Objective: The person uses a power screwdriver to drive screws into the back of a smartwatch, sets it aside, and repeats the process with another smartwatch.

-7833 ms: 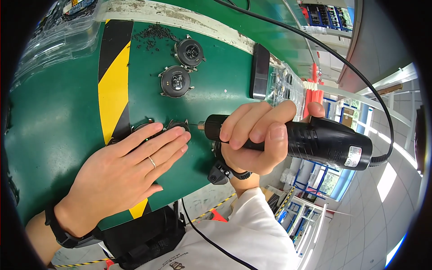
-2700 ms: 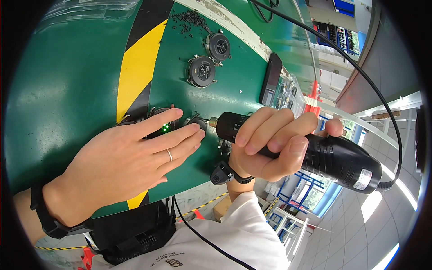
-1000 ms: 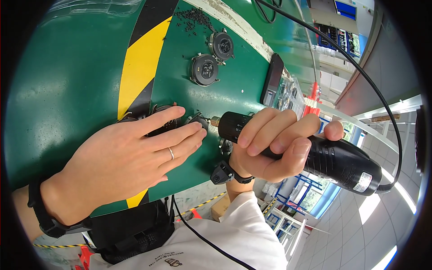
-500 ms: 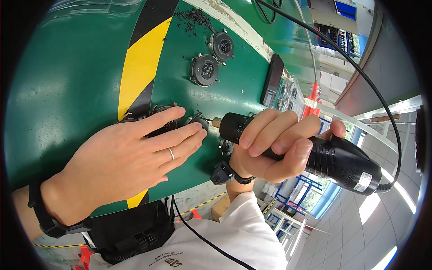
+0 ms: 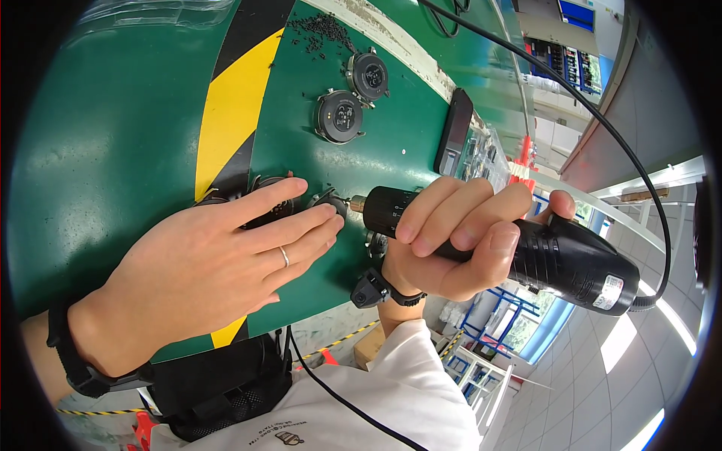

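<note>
Left hand [image 5: 203,278]: flat, fingers spread, grasping nothing, pressing a small dark round part [image 5: 282,203] down on the green table [image 5: 113,150]. The part looks light, rigid and prone to sliding; best pinned from above at its rim.

Right hand [image 5: 459,240]: clenched around a black electric screwdriver [image 5: 526,252], tip at the part's edge. The tool is judged fairly heavy and stiff, its cord trailing; hold mid-barrel.

Beyond: two more round parts [image 5: 340,116], loose black screws [image 5: 320,30], dark phone [image 5: 453,131].
</note>
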Tool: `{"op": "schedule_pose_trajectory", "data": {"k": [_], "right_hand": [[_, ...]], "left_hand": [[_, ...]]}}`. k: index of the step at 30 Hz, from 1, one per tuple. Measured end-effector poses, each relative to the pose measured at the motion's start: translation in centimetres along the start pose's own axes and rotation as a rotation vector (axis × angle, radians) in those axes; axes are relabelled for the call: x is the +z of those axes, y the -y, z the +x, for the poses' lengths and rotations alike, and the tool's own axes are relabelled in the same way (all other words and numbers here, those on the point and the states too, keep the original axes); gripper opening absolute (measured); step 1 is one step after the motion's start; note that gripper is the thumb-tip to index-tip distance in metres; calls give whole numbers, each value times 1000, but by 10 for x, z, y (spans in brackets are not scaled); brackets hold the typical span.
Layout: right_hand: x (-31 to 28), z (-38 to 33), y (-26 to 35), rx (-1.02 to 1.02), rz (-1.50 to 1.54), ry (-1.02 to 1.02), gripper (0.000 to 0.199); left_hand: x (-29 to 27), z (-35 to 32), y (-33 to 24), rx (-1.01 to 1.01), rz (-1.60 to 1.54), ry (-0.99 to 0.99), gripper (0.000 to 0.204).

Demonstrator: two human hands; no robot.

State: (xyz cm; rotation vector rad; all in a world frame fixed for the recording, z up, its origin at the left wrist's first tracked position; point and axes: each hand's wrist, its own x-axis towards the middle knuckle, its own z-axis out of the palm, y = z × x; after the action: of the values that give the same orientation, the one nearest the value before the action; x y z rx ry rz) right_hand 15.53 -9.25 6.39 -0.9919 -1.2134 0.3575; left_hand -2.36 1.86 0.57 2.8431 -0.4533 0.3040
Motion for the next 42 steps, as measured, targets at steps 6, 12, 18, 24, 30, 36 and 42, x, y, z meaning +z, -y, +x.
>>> {"op": "schedule_pose_trajectory", "data": {"k": [6,12,18,24,30,36,42], "right_hand": [[0,2,3,-38,-91,-34,43],[-5,6,4,-54,-66,-88,43],[-11,10,8,-43,-47,-128,44],[-16,14,14,-35,-83,-143,44],[-21,14,18,-36,-36,-112,44],[-27,14,19,-51,70,-1,49],[-21,13,20,-55,171,2,76]], "left_hand": [[-1,3,-1,-8,-4,-7,74],[-12,8,2,23,-21,44,73],[-22,14,4,-9,-131,-8,72],[-24,19,4,20,-153,11,73],[-30,22,4,42,-122,-31,73],[-29,19,5,49,-152,-19,72],[-24,18,5,21,-176,-36,71]]}}
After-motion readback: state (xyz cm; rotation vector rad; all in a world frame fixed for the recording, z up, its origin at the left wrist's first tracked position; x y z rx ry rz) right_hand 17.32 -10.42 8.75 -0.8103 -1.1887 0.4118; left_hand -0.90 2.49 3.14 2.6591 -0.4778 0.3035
